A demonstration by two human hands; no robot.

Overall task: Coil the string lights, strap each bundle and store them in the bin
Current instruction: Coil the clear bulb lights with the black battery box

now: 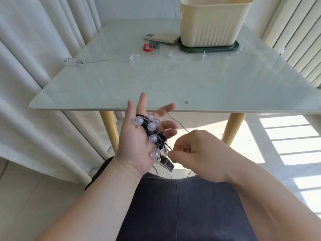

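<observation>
Below the table's near edge, my left hand [137,136] is spread palm up with straight fingers. A coil of black-wired globe string lights [152,134] is wound around its palm. My right hand [196,153] pinches the black wire at the coil's lower end, close to a small dark box [167,164] hanging from it. On the table lies a second string with clear star lights [133,57], stretched left to right. A red strap [147,47] and a green strap [155,44] lie curled near the cream bin [212,23] at the back.
The bin stands on a dark green lid [208,47]. A flat white device [162,37] lies left of it. The pale table [173,80] has yellow legs. Curtains hang to the left and a radiator to the right. My dark-clothed lap [182,206] is below the hands.
</observation>
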